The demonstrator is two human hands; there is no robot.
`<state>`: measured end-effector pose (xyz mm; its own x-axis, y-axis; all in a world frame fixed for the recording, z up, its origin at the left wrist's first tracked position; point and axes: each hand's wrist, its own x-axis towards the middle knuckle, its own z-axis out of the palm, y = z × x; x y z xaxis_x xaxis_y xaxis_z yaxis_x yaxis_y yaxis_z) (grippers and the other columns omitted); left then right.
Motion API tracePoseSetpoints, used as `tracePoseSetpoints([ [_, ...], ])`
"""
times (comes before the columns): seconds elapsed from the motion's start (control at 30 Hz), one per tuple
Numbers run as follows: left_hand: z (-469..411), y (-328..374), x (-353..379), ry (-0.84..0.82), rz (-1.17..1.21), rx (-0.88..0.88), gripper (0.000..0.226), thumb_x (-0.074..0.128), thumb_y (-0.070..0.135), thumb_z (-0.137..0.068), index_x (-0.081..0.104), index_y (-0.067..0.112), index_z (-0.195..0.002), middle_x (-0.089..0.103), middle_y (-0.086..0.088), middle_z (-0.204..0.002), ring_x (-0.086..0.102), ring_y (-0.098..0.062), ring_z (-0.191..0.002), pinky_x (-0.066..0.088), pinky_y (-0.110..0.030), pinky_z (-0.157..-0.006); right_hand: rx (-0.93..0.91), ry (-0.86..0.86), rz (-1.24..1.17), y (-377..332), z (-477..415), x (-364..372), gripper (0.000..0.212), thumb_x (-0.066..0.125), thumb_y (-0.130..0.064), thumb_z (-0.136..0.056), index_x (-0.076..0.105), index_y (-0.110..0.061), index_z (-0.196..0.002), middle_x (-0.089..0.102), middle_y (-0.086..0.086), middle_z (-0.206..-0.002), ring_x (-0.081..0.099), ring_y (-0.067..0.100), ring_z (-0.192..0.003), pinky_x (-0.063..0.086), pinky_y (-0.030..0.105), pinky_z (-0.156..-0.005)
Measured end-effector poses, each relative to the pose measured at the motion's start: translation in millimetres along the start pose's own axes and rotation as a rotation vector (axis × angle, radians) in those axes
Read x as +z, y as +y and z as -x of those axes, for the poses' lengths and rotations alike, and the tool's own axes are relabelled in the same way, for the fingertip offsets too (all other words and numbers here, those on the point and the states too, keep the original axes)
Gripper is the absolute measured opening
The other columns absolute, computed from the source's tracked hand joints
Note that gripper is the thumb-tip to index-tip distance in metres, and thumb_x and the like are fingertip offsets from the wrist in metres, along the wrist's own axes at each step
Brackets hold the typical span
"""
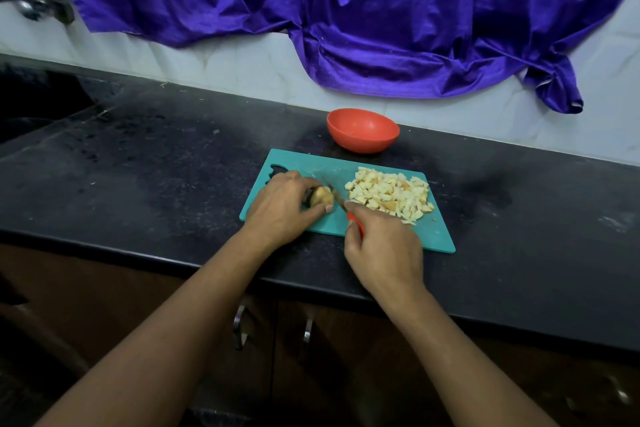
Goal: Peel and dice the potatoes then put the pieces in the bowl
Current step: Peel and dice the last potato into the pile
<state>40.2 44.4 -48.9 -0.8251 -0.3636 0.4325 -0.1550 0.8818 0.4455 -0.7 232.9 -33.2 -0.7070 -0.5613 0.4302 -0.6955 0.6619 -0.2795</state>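
Note:
A teal cutting board point(434, 236) lies on the black counter. On its left half my left hand point(280, 210) grips a peeled potato piece point(321, 198), fingers curled over it and thumb along its near side. My right hand point(382, 246) holds a knife with a red handle point(356, 220); its blade point(334, 193) lies against the potato's right side. A heap of diced potato point(389, 194) covers the board's right half. Behind the board stands an orange bowl point(363, 130), and I see nothing inside it.
The black counter point(156, 166) runs left toward a dark sink point(38, 104) with a tap point(31, 9) above it. A purple cloth point(346, 10) hangs over the white tiled wall. Cabinet doors with metal handles point(240, 322) sit below the counter's front edge.

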Motion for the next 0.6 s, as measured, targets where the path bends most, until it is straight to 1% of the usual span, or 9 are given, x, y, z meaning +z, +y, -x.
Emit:
tracePoseSetpoints([
  [0.1, 0.2, 2.0, -1.8, 0.003, 0.028, 0.010, 0.046, 0.074, 0.052, -0.086, 0.069, 0.027, -0.125, 0.050, 0.015, -0.081, 0.051, -0.012, -0.088, 0.042, -0.032, -0.075, -0.058, -0.009, 0.035, -1.1, 0.3, 3.0, 0.042, 0.049, -0.033, -0.103, 0.058, -0.032, -0.144, 0.072, -0.008, -0.115, 0.067, 0.012, -0.093, 0.054, 0.032, -0.075],
  [0.23, 1.3, 5.5, -6.7, 0.007, 0.084, -0.006, 0.044, 0.077, 0.045, -0.085, 0.071, 0.026, -0.124, 0.061, 0.011, -0.082, 0.058, -0.012, -0.085, 0.051, -0.036, -0.077, -0.107, -0.024, 0.086, -1.4, -1.1, 7.6, 0.044, 0.048, -0.032, -0.101, 0.058, -0.029, -0.144, 0.073, -0.006, -0.115, 0.069, 0.013, -0.089, 0.058, 0.035, -0.073],
  [0.33, 1.3, 5.1, -8.7, 0.014, 0.120, -0.036, 0.035, 0.078, 0.040, -0.085, 0.074, 0.027, -0.117, 0.063, 0.011, -0.079, 0.059, -0.010, -0.078, 0.050, -0.035, -0.072, -0.113, -0.025, 0.090, -1.6, -0.7, 7.1, 0.045, 0.047, -0.033, -0.101, 0.057, -0.028, -0.145, 0.072, -0.007, -0.118, 0.068, 0.012, -0.091, 0.057, 0.033, -0.074],
  [0.43, 1.2, 3.5, -8.7, 0.010, 0.131, -0.049, 0.031, 0.077, 0.038, -0.085, 0.075, 0.029, -0.115, 0.064, 0.009, -0.079, 0.059, -0.008, -0.076, 0.051, -0.035, -0.069, -0.092, -0.007, 0.059, -0.8, -0.3, 5.1, 0.044, 0.048, -0.032, -0.102, 0.057, -0.029, -0.145, 0.072, -0.008, -0.118, 0.067, 0.011, -0.093, 0.055, 0.031, -0.075],
  [0.53, 0.6, 3.2, -8.7, 0.001, 0.118, -0.036, 0.027, 0.075, 0.039, -0.086, 0.075, 0.027, -0.110, 0.063, 0.008, -0.079, 0.058, -0.009, -0.075, 0.051, -0.037, -0.068, -0.084, 0.025, 0.019, 0.2, 0.6, 3.8, 0.044, 0.050, -0.031, -0.101, 0.058, -0.029, -0.144, 0.073, -0.008, -0.116, 0.067, 0.011, -0.093, 0.053, 0.031, -0.074],
  [0.6, -0.2, 1.6, -8.2, -0.005, 0.112, -0.030, 0.027, 0.074, 0.042, -0.086, 0.075, 0.026, -0.108, 0.062, 0.006, -0.079, 0.057, -0.012, -0.076, 0.050, -0.037, -0.068, -0.109, 0.019, 0.016, 0.7, 0.3, 4.9, 0.045, 0.049, -0.031, -0.101, 0.057, -0.029, -0.146, 0.072, -0.008, -0.117, 0.067, 0.011, -0.093, 0.054, 0.031, -0.075],
])
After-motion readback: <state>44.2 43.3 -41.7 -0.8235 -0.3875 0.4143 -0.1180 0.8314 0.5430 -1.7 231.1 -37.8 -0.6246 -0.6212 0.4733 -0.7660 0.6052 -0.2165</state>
